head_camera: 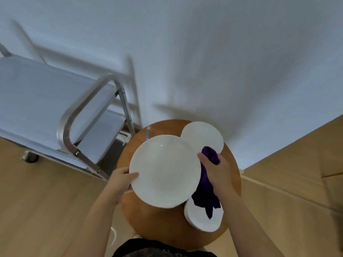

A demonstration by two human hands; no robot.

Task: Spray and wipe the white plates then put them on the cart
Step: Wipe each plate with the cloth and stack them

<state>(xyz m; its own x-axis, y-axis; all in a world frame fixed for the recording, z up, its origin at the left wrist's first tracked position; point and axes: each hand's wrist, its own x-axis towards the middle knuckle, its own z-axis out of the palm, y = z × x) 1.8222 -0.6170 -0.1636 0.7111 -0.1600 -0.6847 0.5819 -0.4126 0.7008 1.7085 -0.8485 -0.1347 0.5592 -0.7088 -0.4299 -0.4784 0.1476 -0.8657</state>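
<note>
The left hand's (pixel 121 179) grip is pinching the big white plate's (pixel 164 170) rim above the round counter (pixel 157 219), the right hand (pixel 216 168) is clutching the purple cloth (pixel 205 193) beside it; wiping apparently finishing, carrying left to the cart (pixel 46 101) is coming next.

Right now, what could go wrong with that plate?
1. The big plate is held up by its edges only: left hand pinching the rim, right hand also bunching the cloth. It may slip.
2. Dropped, it could hit the plates on the table.
3. The cart handle stands in the way.
</note>
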